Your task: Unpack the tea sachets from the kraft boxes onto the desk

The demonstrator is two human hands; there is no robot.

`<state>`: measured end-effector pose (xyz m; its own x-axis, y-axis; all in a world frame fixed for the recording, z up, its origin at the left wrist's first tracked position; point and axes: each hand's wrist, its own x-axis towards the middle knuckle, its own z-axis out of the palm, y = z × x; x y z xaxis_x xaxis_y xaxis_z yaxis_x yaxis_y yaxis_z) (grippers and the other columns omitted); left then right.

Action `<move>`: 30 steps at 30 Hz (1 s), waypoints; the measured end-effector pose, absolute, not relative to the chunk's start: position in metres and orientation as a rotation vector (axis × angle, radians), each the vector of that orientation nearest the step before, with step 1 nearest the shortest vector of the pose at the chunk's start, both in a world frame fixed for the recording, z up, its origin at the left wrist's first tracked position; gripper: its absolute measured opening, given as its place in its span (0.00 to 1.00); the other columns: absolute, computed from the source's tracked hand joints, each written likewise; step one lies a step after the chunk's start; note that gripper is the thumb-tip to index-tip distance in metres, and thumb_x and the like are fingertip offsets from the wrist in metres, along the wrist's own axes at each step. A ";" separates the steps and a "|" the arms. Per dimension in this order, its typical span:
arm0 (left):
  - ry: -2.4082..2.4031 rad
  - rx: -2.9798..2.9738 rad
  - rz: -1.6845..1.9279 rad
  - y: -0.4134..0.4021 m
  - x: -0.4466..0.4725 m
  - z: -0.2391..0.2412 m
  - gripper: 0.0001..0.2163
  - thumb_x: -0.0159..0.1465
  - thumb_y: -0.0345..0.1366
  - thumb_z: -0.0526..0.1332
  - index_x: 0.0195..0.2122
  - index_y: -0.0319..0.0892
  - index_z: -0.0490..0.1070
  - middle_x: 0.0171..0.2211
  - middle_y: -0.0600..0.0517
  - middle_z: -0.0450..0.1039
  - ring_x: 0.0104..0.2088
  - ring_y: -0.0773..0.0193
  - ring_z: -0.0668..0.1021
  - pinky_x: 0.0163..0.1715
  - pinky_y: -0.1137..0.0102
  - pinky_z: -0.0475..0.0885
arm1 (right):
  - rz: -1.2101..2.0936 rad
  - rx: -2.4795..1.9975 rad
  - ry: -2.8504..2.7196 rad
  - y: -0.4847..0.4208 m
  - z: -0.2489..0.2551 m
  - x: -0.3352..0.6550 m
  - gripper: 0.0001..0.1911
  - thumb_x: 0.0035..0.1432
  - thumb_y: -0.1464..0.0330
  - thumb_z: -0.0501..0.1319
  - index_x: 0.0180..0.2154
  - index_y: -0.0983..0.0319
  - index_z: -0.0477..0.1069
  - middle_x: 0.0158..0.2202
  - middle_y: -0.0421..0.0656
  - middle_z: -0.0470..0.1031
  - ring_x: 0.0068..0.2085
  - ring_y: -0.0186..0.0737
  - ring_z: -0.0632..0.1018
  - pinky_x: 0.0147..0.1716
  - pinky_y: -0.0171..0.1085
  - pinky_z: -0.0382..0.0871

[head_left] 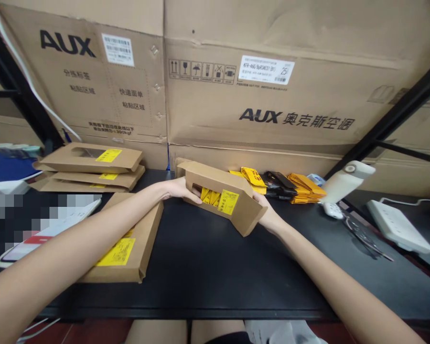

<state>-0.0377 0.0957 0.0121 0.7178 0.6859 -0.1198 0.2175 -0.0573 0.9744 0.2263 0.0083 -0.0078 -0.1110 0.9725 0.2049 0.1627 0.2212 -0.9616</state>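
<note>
Both my hands hold a flat brown cardboard box [232, 210] with a yellow label and a cut-out window, tilted above the black table [215, 272]. Yellow packets show through the window. My left hand [181, 188] grips the box's left end, fingers wrapped round it. My right hand [267, 212] clasps the lower right end from behind, with its fingers mostly hidden by the box. Just behind the box lies a pile of yellow and black packets [283, 185].
Another flat box [129, 248] lies under my left forearm. Stacked flat boxes [93, 167] sit at the back left. Large AUX cartons [258, 95] form the back wall. A white bottle [346, 181], scissors [361, 234] and a power strip [397, 224] are at the right. A phone [46, 229] lies at the left.
</note>
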 end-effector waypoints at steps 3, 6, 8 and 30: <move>0.754 1.676 0.464 0.097 -0.037 0.011 0.23 0.43 0.34 0.74 0.43 0.40 0.75 0.42 0.45 0.78 0.43 0.57 0.79 0.48 0.61 0.72 | 1.079 -1.192 -1.408 0.011 -0.012 0.232 0.21 0.40 0.59 0.71 0.38 0.59 0.75 0.41 0.44 0.79 0.41 0.49 0.79 0.46 0.49 0.72; 0.739 1.709 0.474 0.095 -0.035 0.015 0.22 0.45 0.37 0.74 0.42 0.41 0.75 0.44 0.47 0.78 0.46 0.57 0.78 0.51 0.61 0.70 | 1.068 -1.233 -1.265 0.012 -0.014 0.235 0.20 0.41 0.59 0.70 0.38 0.58 0.75 0.41 0.44 0.79 0.44 0.50 0.78 0.46 0.49 0.72; 0.790 1.728 0.487 0.092 -0.034 0.018 0.19 0.46 0.39 0.73 0.38 0.41 0.76 0.42 0.47 0.78 0.47 0.57 0.77 0.53 0.61 0.67 | 1.132 -1.195 -1.187 0.011 -0.013 0.233 0.19 0.44 0.59 0.69 0.40 0.57 0.74 0.43 0.43 0.79 0.45 0.49 0.78 0.47 0.49 0.72; 0.666 1.723 0.399 0.087 -0.032 0.021 0.12 0.42 0.37 0.74 0.21 0.41 0.72 0.28 0.52 0.75 0.41 0.60 0.77 0.47 0.63 0.69 | 1.295 -1.243 -1.243 0.012 -0.001 0.247 0.14 0.52 0.55 0.62 0.37 0.55 0.75 0.40 0.43 0.80 0.43 0.48 0.80 0.42 0.46 0.76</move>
<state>-0.0319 0.0873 0.0209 0.7781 0.6228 -0.0819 0.2217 -0.1503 0.9635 0.2473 0.0118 -0.0006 -0.0649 0.9957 -0.0659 0.0251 -0.0644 -0.9976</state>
